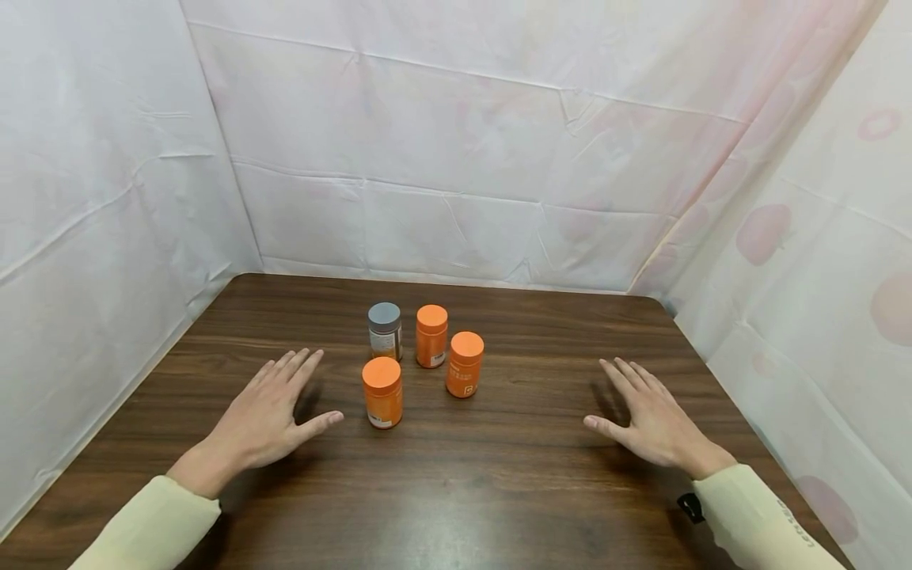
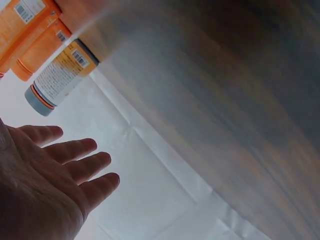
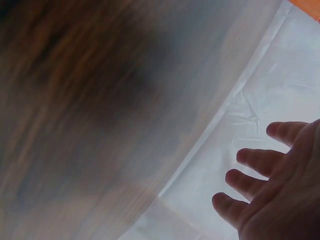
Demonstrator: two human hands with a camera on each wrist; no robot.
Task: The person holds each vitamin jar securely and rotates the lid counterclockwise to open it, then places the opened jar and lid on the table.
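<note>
Sleeves (image 1: 150, 522), hands (image 1: 260, 419) (image 1: 655, 427), orange jar (image 1: 382, 393) before grey-lidded jar (image 1: 385, 328)

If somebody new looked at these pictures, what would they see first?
Probably the bright orange: the front orange jar, the right orange jar and the back orange jar stand near the middle of the head view. Next comes the odd one out, the grey-lidded jar, just behind the front one. Then two empty hands: the left hand close to the jars, the right hand farther off on the other side.
</note>
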